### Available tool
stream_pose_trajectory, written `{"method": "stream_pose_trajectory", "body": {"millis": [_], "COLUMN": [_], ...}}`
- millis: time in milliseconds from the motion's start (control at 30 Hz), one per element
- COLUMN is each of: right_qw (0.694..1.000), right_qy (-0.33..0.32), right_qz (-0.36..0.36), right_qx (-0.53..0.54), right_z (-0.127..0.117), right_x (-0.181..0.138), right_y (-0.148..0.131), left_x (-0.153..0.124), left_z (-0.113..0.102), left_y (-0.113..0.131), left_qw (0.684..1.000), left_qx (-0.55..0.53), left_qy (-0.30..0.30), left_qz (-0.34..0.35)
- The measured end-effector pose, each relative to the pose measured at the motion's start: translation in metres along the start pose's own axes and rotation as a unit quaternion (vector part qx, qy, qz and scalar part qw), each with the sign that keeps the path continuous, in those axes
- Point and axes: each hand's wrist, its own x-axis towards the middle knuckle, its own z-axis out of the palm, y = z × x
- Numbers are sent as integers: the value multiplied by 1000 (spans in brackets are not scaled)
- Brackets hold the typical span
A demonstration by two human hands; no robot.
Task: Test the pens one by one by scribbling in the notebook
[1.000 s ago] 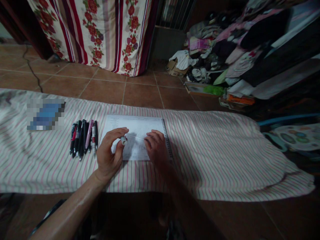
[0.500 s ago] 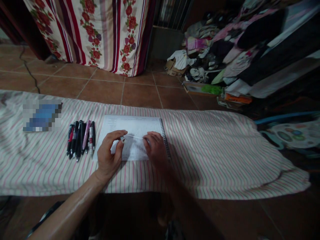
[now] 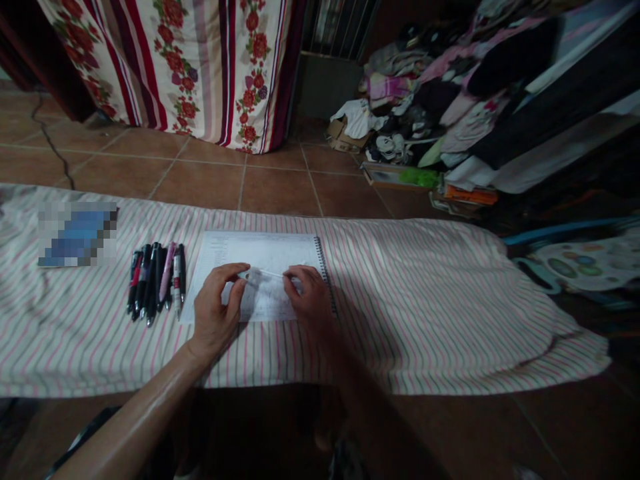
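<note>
My left hand [image 3: 219, 303] is pinched over the notebook, with a small pale tube-like piece [image 3: 244, 275] between thumb and fingertips. To its right, my right hand [image 3: 309, 293] is also closed in a pinch. A thin white rod [image 3: 270, 273] runs from near the left fingertips to the right fingers, which grip its end. Whether the rod touches the pale piece I cannot tell. Beneath both hands lies an open spiral notebook [image 3: 265, 247] with printed or written pages. Just left of it, several pens [image 3: 155, 280], mostly black, one pink and one white, lie side by side.
A striped cloth [image 3: 425, 300] covers the low surface. A blurred blue item [image 3: 77, 233] rests at its left. Beyond is a tiled floor [image 3: 200, 177] with a floral curtain [image 3: 210, 73]. Piled clothes [image 3: 430, 100] and a cardboard box [image 3: 347, 139] are at the back right.
The white rod between my hands shows more plainly and lies a little more level. My hands keep their pinches; the whole view has shifted slightly.
</note>
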Motion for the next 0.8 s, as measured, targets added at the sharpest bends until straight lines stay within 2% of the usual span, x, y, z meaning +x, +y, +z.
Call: {"method": "stream_pose_trajectory", "body": {"millis": [433, 633, 800], "right_qw": [996, 991, 991], "right_qy": [48, 102, 106], "right_qz": [36, 66, 56], "right_qx": [61, 57, 57], "right_z": [-11, -23, -38], "right_x": [6, 10, 14], "right_y": [-7, -3, -3], "left_x": [-1, -2, -3], "left_z": [4, 7, 11], "left_y": [-6, -9, -16], "left_qw": [997, 993, 987], "left_qx": [55, 92, 133], "left_qy": [-39, -48, -52], "left_qz": [39, 57, 69]}}
